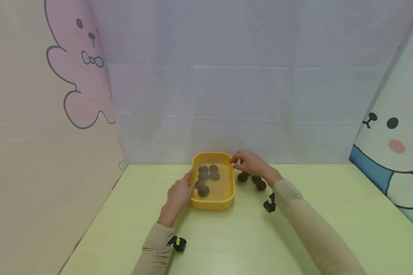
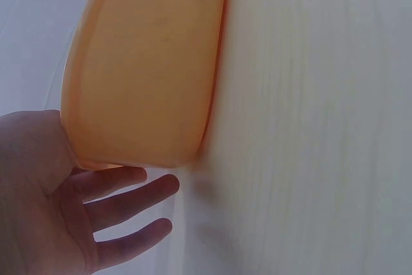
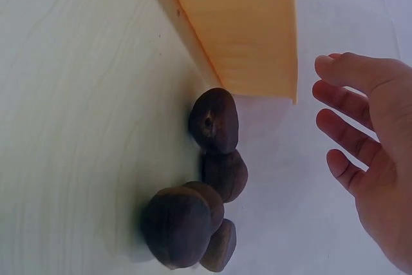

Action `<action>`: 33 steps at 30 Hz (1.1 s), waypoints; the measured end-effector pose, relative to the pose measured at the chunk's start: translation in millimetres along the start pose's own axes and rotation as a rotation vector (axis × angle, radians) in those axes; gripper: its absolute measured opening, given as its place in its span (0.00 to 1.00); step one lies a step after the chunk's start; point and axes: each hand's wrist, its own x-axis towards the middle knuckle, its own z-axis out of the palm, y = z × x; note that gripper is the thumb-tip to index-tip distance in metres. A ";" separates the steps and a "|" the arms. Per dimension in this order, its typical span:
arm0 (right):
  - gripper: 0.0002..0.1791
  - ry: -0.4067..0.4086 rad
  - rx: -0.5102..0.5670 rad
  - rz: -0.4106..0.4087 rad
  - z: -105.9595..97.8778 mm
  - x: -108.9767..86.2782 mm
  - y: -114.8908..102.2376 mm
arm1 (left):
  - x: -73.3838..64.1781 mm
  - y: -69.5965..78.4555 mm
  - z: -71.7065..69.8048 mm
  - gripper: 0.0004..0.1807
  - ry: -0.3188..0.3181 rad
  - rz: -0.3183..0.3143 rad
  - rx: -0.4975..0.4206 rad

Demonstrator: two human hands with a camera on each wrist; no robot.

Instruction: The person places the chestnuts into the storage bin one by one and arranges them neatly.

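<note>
A yellow plastic tray [image 1: 213, 205] with raised walls stands on the table against the back sheet. Several dark brown, chestnut-like nuts [image 1: 203, 191] lie inside it, mostly toward its left side. My left hand [image 1: 179, 194] grips the tray's left wall; in the left wrist view the thumb is at the rim and the other fingers [image 2: 132, 209] spread outside. Just beyond the right rim is my right hand [image 1: 251, 162], fingers loosely bent, with nothing visible in them. Below it, several more nuts [image 3: 177, 227] sit clustered on the table beside the tray.
The pale yellow-green table [image 1: 220, 244] meets a white hanging sheet [image 1: 244, 95] at the back. Side panels with cartoon animals [image 1: 79, 76] rise at left and right. Each wrist wears a small black camera [image 1: 270, 204].
</note>
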 end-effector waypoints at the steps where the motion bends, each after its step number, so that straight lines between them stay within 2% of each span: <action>1: 0.12 -0.001 0.002 0.008 -0.2 -1.5 0.9 | 0.0 0.1 -0.3 0.30 0.000 -0.003 0.001; 6: 0.13 -0.009 0.030 0.054 1.2 -8.3 7.4 | -0.1 0.1 -1.3 0.30 -0.005 -0.016 0.000; 11: 0.13 -0.014 0.047 0.066 4.8 -13.5 14.9 | 0.2 -0.6 -1.1 0.30 -0.011 -0.019 -0.002; 20: 0.16 -0.070 0.067 0.133 13.8 -24.8 26.4 | 0.1 -0.3 -0.4 0.30 -0.005 0.002 -0.005; 29: 0.24 -0.129 -0.024 0.109 21.8 -32.9 32.9 | -0.6 -0.3 -0.6 0.30 -0.005 0.008 -0.011; 33: 0.24 -0.144 -0.066 0.092 23.6 -33.8 31.0 | -0.3 -0.4 0.0 0.30 -0.002 0.010 -0.016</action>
